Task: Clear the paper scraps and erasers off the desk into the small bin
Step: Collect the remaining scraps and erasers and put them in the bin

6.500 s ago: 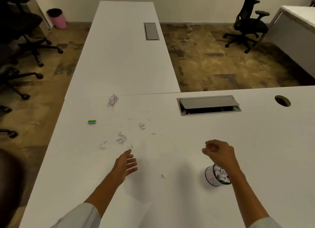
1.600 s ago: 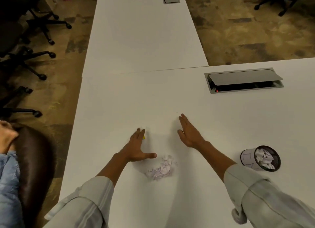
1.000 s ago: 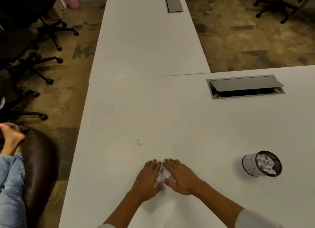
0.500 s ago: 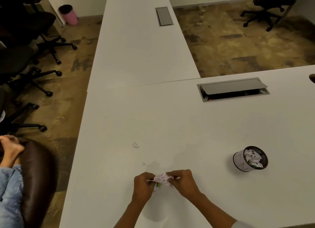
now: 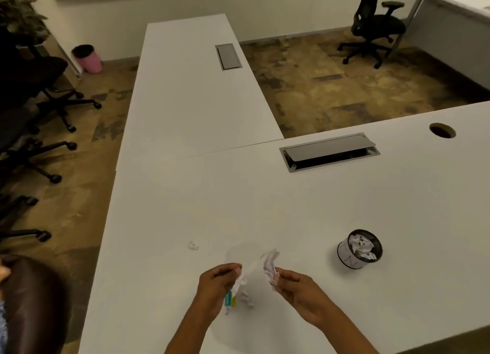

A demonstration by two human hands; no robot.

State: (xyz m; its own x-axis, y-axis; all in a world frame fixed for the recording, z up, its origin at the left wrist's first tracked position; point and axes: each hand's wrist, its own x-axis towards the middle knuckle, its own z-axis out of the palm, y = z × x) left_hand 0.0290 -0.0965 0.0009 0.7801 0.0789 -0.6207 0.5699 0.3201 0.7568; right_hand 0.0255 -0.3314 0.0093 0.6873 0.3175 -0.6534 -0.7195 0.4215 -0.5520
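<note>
Near the front of the white desk (image 5: 305, 216), my left hand (image 5: 216, 287) is shut on a bunch of white paper scraps (image 5: 240, 283), with a teal and yellow eraser (image 5: 229, 299) at its palm. My right hand (image 5: 297, 290) pinches more crumpled paper scraps (image 5: 269, 265). Both hands are raised a little above the desk, a few scraps hanging between them. One small scrap (image 5: 193, 245) lies alone on the desk to the left. The small round bin (image 5: 359, 249), holding crumpled paper, stands to the right of my right hand.
A grey cable hatch (image 5: 328, 152) is half open at the back of the desk, with a round cable hole (image 5: 442, 130) further right. A second desk (image 5: 196, 88) runs away ahead. Office chairs (image 5: 34, 110) stand left, and a pink floor bin (image 5: 87, 59).
Both hands swept the scattered scraps and eraser into a pile near the front edge, closed on it and have now lifted it and pulled apart, each holding a share.
</note>
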